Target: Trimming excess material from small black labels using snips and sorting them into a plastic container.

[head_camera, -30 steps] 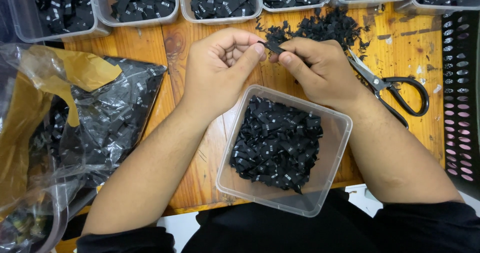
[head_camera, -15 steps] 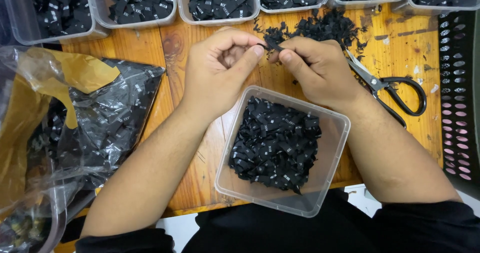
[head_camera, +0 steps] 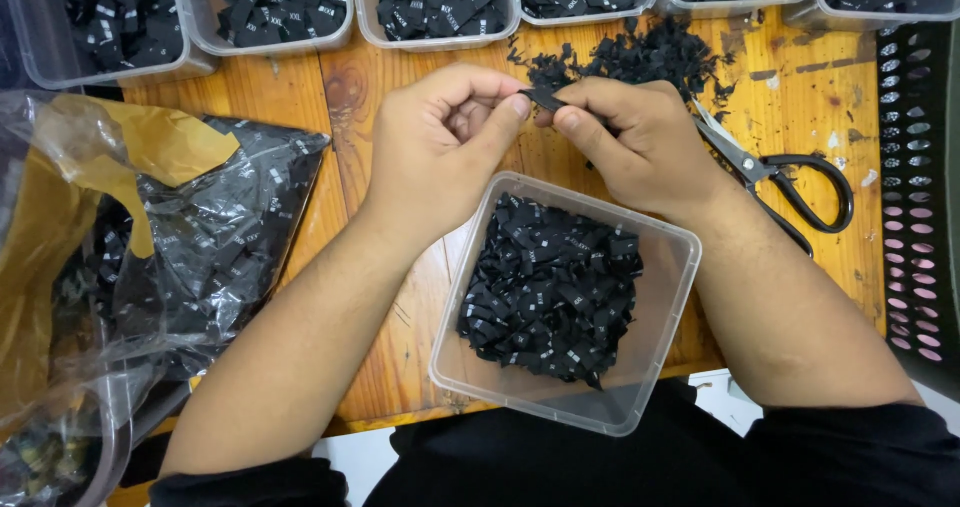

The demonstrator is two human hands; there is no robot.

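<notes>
My left hand (head_camera: 445,142) and my right hand (head_camera: 635,142) meet above the wooden table, both pinching one small black fabric label (head_camera: 545,98) between thumb and fingers. Just below them stands a clear square plastic tub (head_camera: 670,297) holding a heap of black labels (head_camera: 550,292) with small white print. Behind my right hand lies a loose pile of black label scraps (head_camera: 650,52).
Black-handled scissors (head_camera: 790,182) lie right of my right hand. A row of clear tubs (head_camera: 275,12) filled with black labels lines the far edge. A clear plastic bag of labels (head_camera: 170,247) with yellow paper sits at the left. A perforated black tray (head_camera: 915,197) stands at the right.
Both hands stay together on the label; the fingers have shifted slightly along it. Nothing else has moved.
</notes>
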